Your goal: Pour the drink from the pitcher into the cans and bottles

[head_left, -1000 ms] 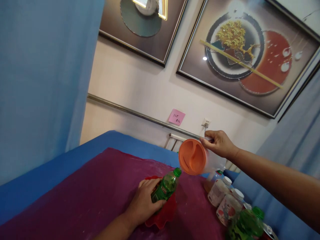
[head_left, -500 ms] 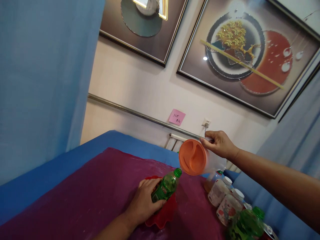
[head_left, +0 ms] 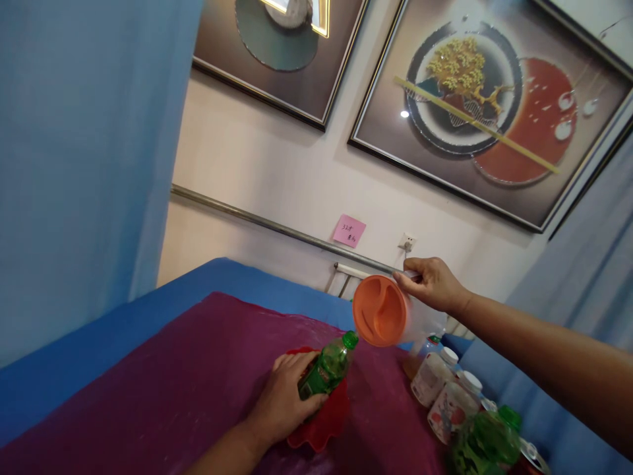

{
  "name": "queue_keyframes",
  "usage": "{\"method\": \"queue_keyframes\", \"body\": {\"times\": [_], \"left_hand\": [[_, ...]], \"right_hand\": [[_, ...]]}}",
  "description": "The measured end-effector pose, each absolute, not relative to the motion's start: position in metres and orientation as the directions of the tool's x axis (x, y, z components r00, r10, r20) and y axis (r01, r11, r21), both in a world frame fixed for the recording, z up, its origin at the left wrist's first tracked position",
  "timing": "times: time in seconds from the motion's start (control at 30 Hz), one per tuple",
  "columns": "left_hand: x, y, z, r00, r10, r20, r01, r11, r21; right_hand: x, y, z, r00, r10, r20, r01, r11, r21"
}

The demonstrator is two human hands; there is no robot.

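Note:
My left hand is wrapped round a small green plastic bottle with a green cap. The bottle tilts, cap end up and to the right, over a red scalloped-edge dish. Up and to the right, my right hand grips the handle of a translucent pitcher. Its orange lid faces left, so the pitcher lies tipped on its side. The lid's lower edge is close to the bottle cap; whether liquid runs between them, I cannot tell.
Along the right side stand white-capped jars, a larger green bottle and a can. A purple cloth covers the blue-draped table. Behind are a metal rail, a pink note and a wall socket.

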State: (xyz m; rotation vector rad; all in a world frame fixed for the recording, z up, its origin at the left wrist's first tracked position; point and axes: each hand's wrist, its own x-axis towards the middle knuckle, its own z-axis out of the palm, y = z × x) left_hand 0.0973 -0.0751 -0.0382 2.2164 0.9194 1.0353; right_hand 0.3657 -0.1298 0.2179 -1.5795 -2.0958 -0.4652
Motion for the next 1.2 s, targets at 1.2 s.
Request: {"method": "queue_keyframes", "body": {"times": [1.2], "left_hand": [[0.097,-0.08,-0.033,0.49,0.749,0.446,0.34,-0.635,0.693]], "right_hand": [[0.363,-0.129,0.218,-0.235,0.823,0.518,0.959,0.282,-0.014]]}}
